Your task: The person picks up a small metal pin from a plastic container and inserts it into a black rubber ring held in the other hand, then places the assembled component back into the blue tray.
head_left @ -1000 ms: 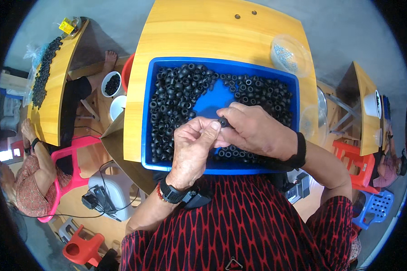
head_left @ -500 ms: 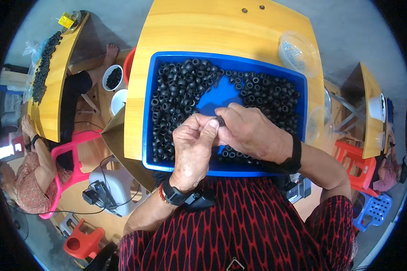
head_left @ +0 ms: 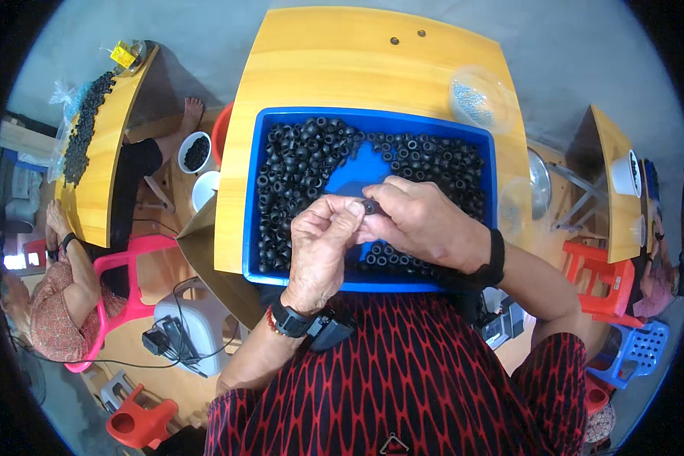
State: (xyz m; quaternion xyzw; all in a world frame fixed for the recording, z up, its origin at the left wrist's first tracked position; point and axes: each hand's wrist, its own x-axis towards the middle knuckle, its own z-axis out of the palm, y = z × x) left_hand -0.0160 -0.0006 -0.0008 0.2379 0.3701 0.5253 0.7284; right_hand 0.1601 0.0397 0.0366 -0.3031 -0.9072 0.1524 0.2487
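Observation:
My left hand (head_left: pixel 319 239) and my right hand (head_left: pixel 425 220) meet over a blue tray (head_left: pixel 372 286). Pinched between their fingertips is a small round black part with a hole (head_left: pixel 369 206). Both hands are closed on it. Many like it fill the tray: hollow black parts (head_left: pixel 304 163) are heaped on the left, and more black parts (head_left: pixel 441 163) lie on the right. Between the heaps a strip of blue tray bottom shows. My hands hide part of the tray's near middle.
The tray rests on a wooden table (head_left: pixel 342 61). A clear bowl of small shiny pieces (head_left: pixel 475 100) stands at its far right. White buckets (head_left: pixel 195 152) and a pink chair (head_left: pixel 133 281) are on the left. Two people sit at side tables, one on each side.
The whole view has shifted slightly, with the table and tray sitting a little lower and left. My hands keep hold of the small black part, which has turned a little.

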